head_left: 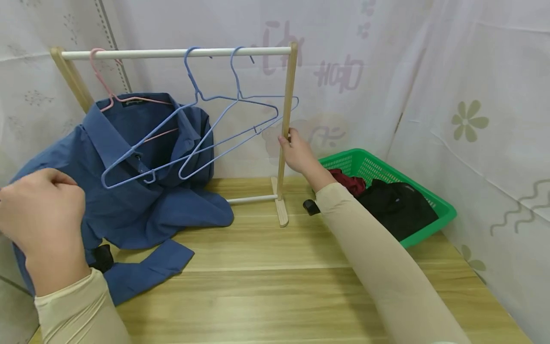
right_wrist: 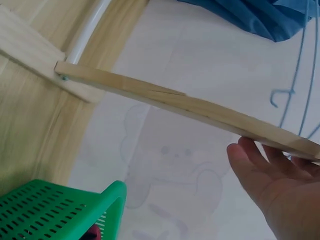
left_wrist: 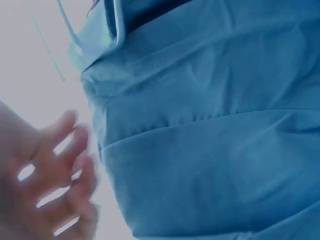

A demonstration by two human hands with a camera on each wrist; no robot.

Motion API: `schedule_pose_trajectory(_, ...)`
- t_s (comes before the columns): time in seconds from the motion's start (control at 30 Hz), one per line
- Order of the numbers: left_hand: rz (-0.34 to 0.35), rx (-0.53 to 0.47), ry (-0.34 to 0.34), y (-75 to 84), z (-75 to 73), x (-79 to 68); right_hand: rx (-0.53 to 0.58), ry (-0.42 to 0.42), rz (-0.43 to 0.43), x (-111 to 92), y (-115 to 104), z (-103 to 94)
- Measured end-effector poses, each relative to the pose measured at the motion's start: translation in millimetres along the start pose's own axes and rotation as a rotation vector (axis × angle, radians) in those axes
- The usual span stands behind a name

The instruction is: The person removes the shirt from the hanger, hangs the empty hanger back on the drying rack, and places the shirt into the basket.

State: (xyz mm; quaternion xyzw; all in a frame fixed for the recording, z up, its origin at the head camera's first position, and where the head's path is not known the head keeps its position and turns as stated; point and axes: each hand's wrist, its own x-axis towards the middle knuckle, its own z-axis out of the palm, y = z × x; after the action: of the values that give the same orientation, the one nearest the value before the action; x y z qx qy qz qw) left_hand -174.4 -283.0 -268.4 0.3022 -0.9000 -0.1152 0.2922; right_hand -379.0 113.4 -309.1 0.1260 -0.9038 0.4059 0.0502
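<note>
A blue shirt [head_left: 159,215] hangs on a pink hanger [head_left: 100,79] at the left end of a small clothes rack [head_left: 172,53]. Its sleeve and lower part lie on the table. Beside it, two empty blue hangers [head_left: 193,86] hang from the white rod. My left hand [head_left: 47,205] is raised in front of the shirt's left side; in the left wrist view its loosely bent fingers [left_wrist: 82,170] hold nothing. With my right hand [head_left: 298,152] I grip the rack's right wooden post [right_wrist: 200,110]; some of the fingers are hidden behind it.
To the right on the wooden table [head_left: 258,296] stands a green basket [head_left: 444,212] with black clothing [head_left: 395,208] and dark red clothing [head_left: 350,184] in it. Near the basket is a small black object [head_left: 310,207]. White patterned cloth [head_left: 485,71] surrounds the table.
</note>
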Motion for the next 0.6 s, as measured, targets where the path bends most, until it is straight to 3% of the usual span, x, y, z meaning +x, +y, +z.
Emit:
schedule_pose_trajectory(0.07, -0.015, -0.073, 0.106, 3.3, -0.1, 7.6, -0.003, 0.023, -0.01, 2, 2, -0.4)
schedule_pose_trajectory(0.13, -0.028, -0.116, 0.117, 5.3, 0.9, 15.7, -0.012, 0.037, -0.01, 3, 5, -0.6)
schedule_pose_trajectory(0.3, -0.027, -0.021, -0.093, 2.1, 3.4, 33.2, -0.047, 0.047, -0.003, 6, 12, 1.4)
schedule_pose_trajectory(0.6, -0.02, 0.027, -0.173, -7.0, 6.5, 41.5, -0.072, 0.072, -0.023, 13, 15, 6.7)
